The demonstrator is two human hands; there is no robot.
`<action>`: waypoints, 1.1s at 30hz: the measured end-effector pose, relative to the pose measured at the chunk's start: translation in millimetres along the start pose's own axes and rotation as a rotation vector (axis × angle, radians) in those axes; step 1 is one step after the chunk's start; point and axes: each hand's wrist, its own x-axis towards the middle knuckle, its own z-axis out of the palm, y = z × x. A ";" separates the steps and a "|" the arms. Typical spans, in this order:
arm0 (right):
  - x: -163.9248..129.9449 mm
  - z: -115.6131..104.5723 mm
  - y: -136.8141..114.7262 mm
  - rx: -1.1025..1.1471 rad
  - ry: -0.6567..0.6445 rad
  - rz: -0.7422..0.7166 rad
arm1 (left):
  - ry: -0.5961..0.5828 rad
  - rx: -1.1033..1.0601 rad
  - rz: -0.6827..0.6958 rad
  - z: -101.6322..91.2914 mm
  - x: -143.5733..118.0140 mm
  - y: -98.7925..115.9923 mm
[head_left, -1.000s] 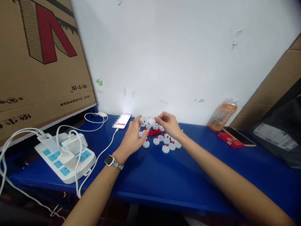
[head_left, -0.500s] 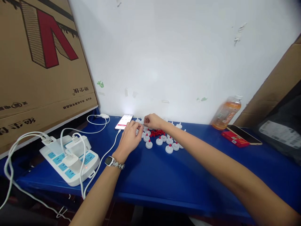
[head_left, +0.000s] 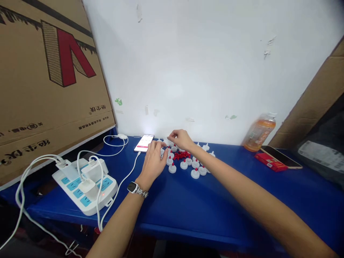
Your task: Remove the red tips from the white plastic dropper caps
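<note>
While the left hand (head_left: pixel 155 160) rested loosely curled just left of the small white plastic caps (head_left: pixel 195 173), the right hand (head_left: pixel 182 139) pinched something small behind the red bead pile (head_left: pixel 182 155).

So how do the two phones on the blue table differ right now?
The phone by the wall lies just beyond the left hand, screen lit, with a white cable running to it. The phone on the right has a dark screen, shows no cable, and rests partly on a flat red box beside the orange bottle. Both lie flat, face up, on the blue table.
</note>
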 end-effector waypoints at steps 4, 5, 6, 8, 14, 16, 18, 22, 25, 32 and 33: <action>-41.1 -21.9 -5.9 0.351 0.005 -0.044 | -0.015 -0.057 0.007 1.7 -3.5 12.4; -49.2 -25.0 -5.7 0.398 -0.008 -0.046 | -0.080 -0.074 0.012 2.1 -4.4 13.9; -55.6 -27.1 -4.5 0.428 -0.016 -0.044 | -0.157 -0.093 0.018 2.4 -5.1 14.5; -63.1 -29.1 1.1 0.422 -0.013 -0.029 | -0.282 -0.131 0.022 2.8 -6.0 13.1; -61.5 -26.9 17.3 -0.159 -0.252 -0.083 | -0.353 -0.129 -0.016 1.3 -4.9 4.1; -59.6 -23.9 14.7 -0.330 -0.284 -0.092 | -0.354 -0.123 -0.016 1.0 -4.5 3.5; -58.0 -19.6 10.0 -0.434 -0.275 -0.082 | -0.350 -0.117 -0.010 1.4 -4.4 3.8; -57.3 -10.2 4.2 -0.550 -0.286 -0.047 | -0.341 -0.100 0.004 2.3 -4.4 4.6; -59.5 -6.8 5.8 -0.562 -0.273 -0.044 | -0.340 -0.092 0.009 2.3 -4.3 5.1; -64.8 -4.4 16.0 -0.483 -0.262 -0.021 | -0.350 -0.117 -0.009 1.2 -4.7 5.5; -64.9 -3.3 17.0 -0.470 -0.254 -0.011 | -0.350 -0.122 -0.010 1.5 -4.8 5.3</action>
